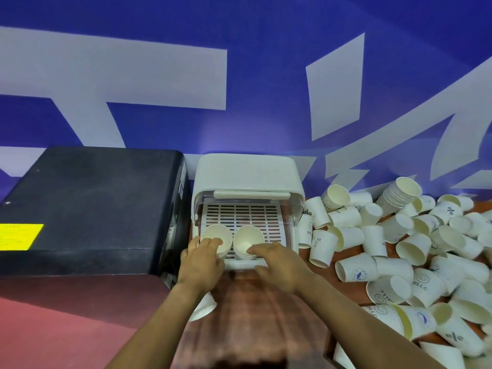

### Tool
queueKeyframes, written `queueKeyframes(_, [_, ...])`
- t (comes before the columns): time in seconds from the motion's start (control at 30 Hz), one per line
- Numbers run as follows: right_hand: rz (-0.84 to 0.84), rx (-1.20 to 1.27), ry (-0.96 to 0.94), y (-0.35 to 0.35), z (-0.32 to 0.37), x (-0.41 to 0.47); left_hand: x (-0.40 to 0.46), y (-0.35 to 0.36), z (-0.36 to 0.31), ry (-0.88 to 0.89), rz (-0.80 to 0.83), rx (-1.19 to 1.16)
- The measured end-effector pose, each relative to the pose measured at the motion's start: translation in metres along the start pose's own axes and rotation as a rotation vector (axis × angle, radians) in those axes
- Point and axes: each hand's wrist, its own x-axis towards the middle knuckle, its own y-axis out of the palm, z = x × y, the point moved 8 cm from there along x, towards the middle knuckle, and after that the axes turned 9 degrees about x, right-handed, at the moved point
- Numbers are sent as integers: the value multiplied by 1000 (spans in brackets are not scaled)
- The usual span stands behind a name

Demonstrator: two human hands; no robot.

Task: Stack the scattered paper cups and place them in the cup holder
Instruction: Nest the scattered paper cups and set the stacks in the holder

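A white box-shaped cup holder (247, 174) stands at the middle with its lid raised and a slotted tray (239, 217) showing inside. Two short stacks of white paper cups stand at the tray's front. My left hand (202, 265) rests its fingers on the rim of the left stack (217, 237). My right hand (279, 265) has its fingers on the rim of the right stack (247, 239). Many loose printed paper cups (399, 249) lie scattered to the right on the table. One more cup (203, 308) sits under my left wrist, partly hidden.
A large black machine (87, 206) with a yellow label (18, 237) stands just left of the holder. A blue and white banner wall (239, 89) closes the back. A nested cup stack (399, 193) leans on the pile's far side. Brown table surface (255, 315) shows between my arms.
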Motion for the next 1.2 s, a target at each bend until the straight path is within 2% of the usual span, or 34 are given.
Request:
queueKeyframes(0.23, [-123, 121, 13, -15, -5, -24, -27, -12, -9, 79, -92, -87])
queueKeyframes(0.43, [-105, 141, 109, -12, -19, -57, -65, -16, -20, 186, -144, -187])
queueKeyframes(0.63, [-171, 268, 207, -4, -38, -110, -92, 8, -49, 311, -69, -318])
queueKeyframes(0.77, [-159, 212, 307, 11, -61, -156, -100, 37, -81, 345, 52, -296])
queueKeyframes(0.93, [-206, 273, 383, -2, -102, -190, -109, 53, -121, 398, 127, -206])
queueKeyframes(1.07, [-252, 305, 378, -19, -141, -200, -106, 61, -149, 355, 149, -168])
queueKeyframes(1.2, [-190, 273, 342, -23, -180, -213, -101, 87, -180, 252, 187, -169])
